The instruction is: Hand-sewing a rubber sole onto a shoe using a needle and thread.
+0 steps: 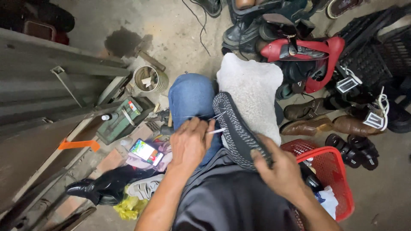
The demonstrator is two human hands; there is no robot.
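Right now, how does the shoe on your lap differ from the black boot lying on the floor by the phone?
The shoe is dark knit with pale speckles; the boot is glossy black. The shoe rests sole-up across the knee, steadied by the right hand while the left hand works thread at its edge; the boot lies on its side, untouched. The boot looks taller in the shaft. Both are dark footwear.

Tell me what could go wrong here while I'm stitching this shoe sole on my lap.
The thin tool in the left hand points at the sole's edge close to its own fingers, so a slip could prick them. The dark patterned shoe rests on the knee, steadied only by the right hand, so it might slide off. The thread is stretched taut and could snag or snap.
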